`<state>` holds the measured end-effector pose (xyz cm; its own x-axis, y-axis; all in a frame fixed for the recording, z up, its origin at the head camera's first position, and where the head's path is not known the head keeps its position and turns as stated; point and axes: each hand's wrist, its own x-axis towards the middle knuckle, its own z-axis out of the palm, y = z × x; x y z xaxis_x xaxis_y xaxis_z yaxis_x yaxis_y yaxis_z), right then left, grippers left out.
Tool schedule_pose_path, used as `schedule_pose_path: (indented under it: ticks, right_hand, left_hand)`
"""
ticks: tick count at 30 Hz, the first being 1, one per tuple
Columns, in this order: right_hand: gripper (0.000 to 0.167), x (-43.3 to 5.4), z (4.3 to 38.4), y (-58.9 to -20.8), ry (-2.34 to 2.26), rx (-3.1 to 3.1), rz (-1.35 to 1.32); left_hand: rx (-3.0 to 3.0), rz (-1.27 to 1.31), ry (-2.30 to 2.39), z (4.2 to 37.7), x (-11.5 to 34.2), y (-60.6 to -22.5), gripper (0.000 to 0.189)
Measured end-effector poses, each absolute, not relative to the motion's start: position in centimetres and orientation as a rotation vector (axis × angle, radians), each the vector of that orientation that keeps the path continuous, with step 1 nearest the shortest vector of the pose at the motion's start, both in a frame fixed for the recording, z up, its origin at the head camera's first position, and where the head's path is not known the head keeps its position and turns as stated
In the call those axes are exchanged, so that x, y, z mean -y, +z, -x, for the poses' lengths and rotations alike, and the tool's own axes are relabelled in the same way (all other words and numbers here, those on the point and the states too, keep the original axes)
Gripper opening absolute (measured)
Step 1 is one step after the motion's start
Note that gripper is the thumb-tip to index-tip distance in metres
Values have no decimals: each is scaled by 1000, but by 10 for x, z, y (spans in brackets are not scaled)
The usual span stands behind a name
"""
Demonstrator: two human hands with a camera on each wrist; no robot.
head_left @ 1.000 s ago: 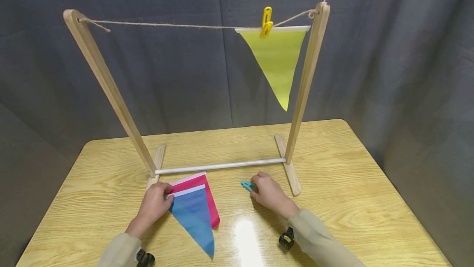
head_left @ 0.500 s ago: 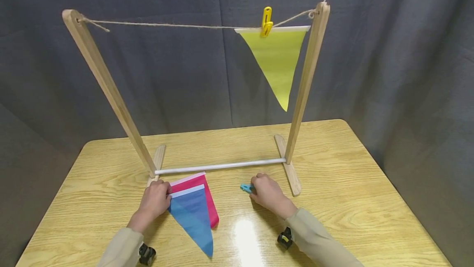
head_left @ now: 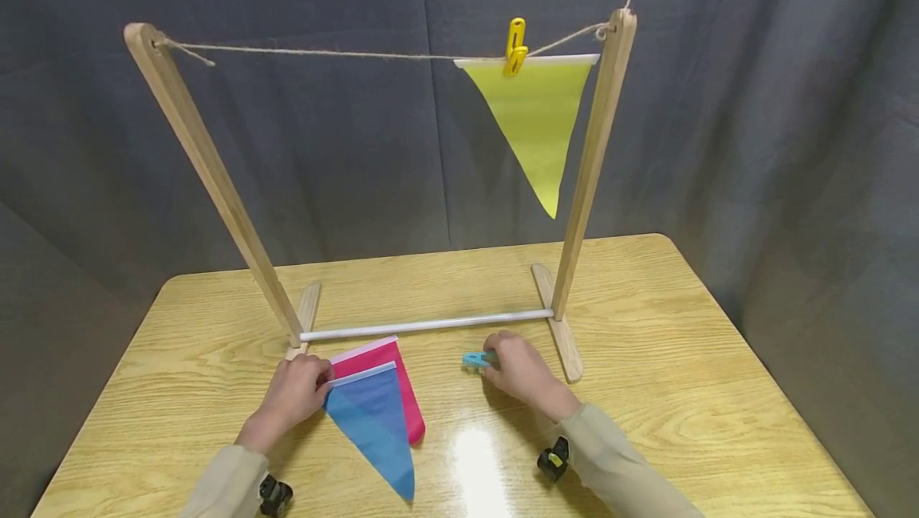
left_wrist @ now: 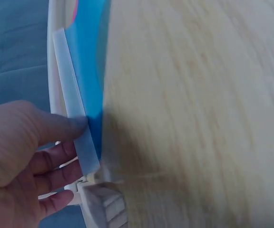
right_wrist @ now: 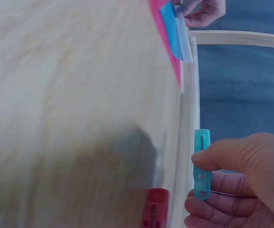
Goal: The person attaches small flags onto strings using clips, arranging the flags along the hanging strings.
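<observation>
My left hand (head_left: 297,386) pinches the white-banded top edge of a blue triangular pennant (head_left: 373,418) at its left corner. In the left wrist view the thumb (left_wrist: 73,127) presses on the white band (left_wrist: 70,80), with the fingers behind it. Partly under the blue one lies a pink-red pennant (head_left: 411,406). My right hand (head_left: 524,374) holds a teal clothespin (head_left: 476,360) between thumb and fingers, close over the table; it shows upright in the right wrist view. Below it there, a red clothespin (right_wrist: 156,209) lies near that hand, hidden in the head view.
A wooden frame stands on the table (head_left: 646,326), with a left post (head_left: 215,175), a right post (head_left: 596,159) and a white bottom rod (head_left: 431,325). From its string (head_left: 323,52) hangs a yellow pennant (head_left: 540,119), held by a yellow clothespin (head_left: 515,47).
The teal clothespin has tipped to lie more level in the right hand and sits slightly further left. My left hand has shifted a little left, still at the blue pennant's corner.
</observation>
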<state>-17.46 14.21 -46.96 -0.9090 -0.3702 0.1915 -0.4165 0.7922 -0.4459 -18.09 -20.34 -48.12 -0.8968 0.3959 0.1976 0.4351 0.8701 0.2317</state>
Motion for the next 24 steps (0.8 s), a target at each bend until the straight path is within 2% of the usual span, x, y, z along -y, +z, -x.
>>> schedule_pose_path:
  ticks: [10,14,24]
  right_hand:
    - [19,-149,173,-442,973,2776,-594]
    - [20,-152,171,-432,975,2713,-650]
    - [20,-155,167,-413,931,2612,-720]
  left_hand:
    - [2845,660,-1227,181,212,-468,7]
    - [2833,587,-1395,179,211,-466,3]
    - [2748,574,-1619,178,202,-453,8]
